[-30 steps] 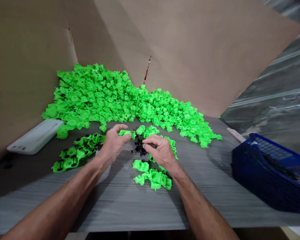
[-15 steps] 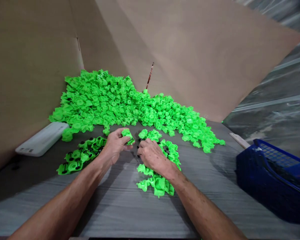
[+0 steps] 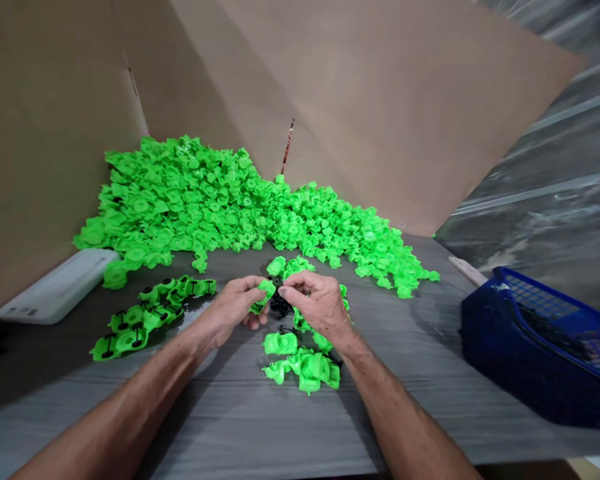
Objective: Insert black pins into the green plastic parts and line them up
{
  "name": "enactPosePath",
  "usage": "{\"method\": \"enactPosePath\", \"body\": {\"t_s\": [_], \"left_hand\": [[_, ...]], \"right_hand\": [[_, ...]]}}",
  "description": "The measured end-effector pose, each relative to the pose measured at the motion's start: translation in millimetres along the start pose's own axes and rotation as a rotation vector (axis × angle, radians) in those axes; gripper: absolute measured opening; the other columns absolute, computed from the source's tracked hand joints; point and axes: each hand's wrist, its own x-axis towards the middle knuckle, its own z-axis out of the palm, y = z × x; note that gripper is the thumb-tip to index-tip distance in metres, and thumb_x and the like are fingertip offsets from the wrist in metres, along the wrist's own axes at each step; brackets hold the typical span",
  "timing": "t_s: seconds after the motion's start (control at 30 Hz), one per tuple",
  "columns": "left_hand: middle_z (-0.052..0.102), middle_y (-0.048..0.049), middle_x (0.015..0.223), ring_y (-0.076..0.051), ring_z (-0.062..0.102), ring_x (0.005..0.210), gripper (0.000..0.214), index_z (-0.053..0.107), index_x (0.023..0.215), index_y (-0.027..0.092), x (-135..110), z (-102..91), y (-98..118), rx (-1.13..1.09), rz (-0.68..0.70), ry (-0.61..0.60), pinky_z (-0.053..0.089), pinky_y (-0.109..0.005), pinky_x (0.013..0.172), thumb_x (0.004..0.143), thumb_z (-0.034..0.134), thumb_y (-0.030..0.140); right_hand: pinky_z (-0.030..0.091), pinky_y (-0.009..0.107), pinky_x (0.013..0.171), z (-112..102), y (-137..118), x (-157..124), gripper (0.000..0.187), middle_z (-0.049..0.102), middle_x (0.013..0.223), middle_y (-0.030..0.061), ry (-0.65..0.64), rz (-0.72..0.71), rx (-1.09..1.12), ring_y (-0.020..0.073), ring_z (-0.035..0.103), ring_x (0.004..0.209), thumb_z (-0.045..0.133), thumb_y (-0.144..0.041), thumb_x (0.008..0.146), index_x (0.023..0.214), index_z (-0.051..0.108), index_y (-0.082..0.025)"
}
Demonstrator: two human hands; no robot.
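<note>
My left hand (image 3: 233, 303) pinches a small green plastic toy car body (image 3: 263, 297) between thumb and fingers, over the middle of the table. Close to its right, my right hand (image 3: 320, 305) has thumb and fingertips pressed together; whatever they hold is too small to make out. Black wheel axles (image 3: 281, 307) lie in a little heap below and between the hands. Loose green car bodies (image 3: 280, 344) are scattered under and in front of my right hand, partly hidden by it. Left of my left hand, green car bodies fitted with black wheels (image 3: 131, 339) lie in rows.
A large pile of green plastic pieces (image 3: 195, 207) lies along the back against a brown board (image 3: 350, 100). At the left is a white plastic case (image 3: 57, 287). A blue basket (image 3: 510, 353) with dark parts stands at the right on the grey table (image 3: 220, 427).
My right hand has lifted from the pieces on the table and moved up beside the car body, fingertips pinched. My left hand still holds the body, now tilted. The view has shifted slightly.
</note>
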Motion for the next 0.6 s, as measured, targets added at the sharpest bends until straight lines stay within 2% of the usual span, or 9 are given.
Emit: {"method": "enactPosePath", "body": {"t_s": [0.1,0.2,0.33,0.4,0.5,0.6], "left_hand": [[0.059,0.0016,0.063,-0.011,0.056,0.048,0.025,0.063,0.091,0.018,-1.1,1.7,-0.3,0.020,-0.004,-0.029,0.038,-0.021,0.041,0.070,0.060,0.030],[0.061,0.0004,0.064,-0.009,0.050,0.044,0.025,0.065,0.090,0.017,-2.0,1.9,0.6,0.082,0.018,-0.031,0.032,-0.019,0.039,0.070,0.059,0.030],[0.062,0.0002,0.062,-0.007,0.045,0.042,0.025,0.068,0.089,0.017,-2.6,1.9,2.2,0.110,0.029,-0.025,0.025,-0.019,0.039,0.071,0.058,0.031],[0.062,0.0002,0.062,-0.008,0.045,0.042,0.027,0.069,0.092,0.018,-2.3,1.6,1.6,0.095,0.028,-0.009,0.023,-0.019,0.039,0.072,0.056,0.032],[0.063,-0.0004,0.061,-0.009,0.047,0.043,0.028,0.067,0.094,0.019,-1.0,0.5,-1.5,0.060,0.018,0.020,0.023,-0.019,0.038,0.075,0.054,0.036],[0.064,-0.0018,0.060,-0.010,0.048,0.042,0.030,0.064,0.084,0.018,0.6,-0.2,-4.7,0.035,0.017,0.022,0.025,-0.019,0.037,0.080,0.051,0.045]], "right_hand": [[0.044,0.020,0.045,2.1,-2.0,1.0,0.010,0.062,0.055,-0.0018,-0.023,0.077,0.151,0.0091,0.053,0.047,0.072,-0.026,0.069,0.068,0.070,-0.017],[0.045,0.021,0.043,2.0,-1.1,3.2,0.013,0.063,0.053,-0.0019,-0.027,0.166,0.285,0.0095,0.054,0.045,0.076,-0.027,0.064,0.070,0.072,-0.017],[0.048,0.023,0.047,1.2,1.0,3.6,0.016,0.066,0.057,-0.0003,-0.051,0.214,0.312,0.0120,0.060,0.049,0.075,-0.026,0.064,0.077,0.073,-0.016],[0.049,0.023,0.051,1.2,0.7,2.8,0.011,0.067,0.061,0.0005,-0.053,0.144,0.242,0.0123,0.061,0.054,0.070,-0.023,0.068,0.077,0.074,-0.017],[0.049,0.024,0.058,1.9,-0.7,1.6,0.008,0.067,0.073,0.0023,-0.058,-0.044,0.089,0.0127,0.061,0.065,0.067,-0.018,0.071,0.073,0.075,-0.019],[0.047,0.025,0.061,3.5,-0.5,1.1,0.010,0.063,0.077,0.0022,-0.080,-0.136,0.014,0.0128,0.058,0.070,0.068,-0.015,0.072,0.073,0.076,-0.020]]}}
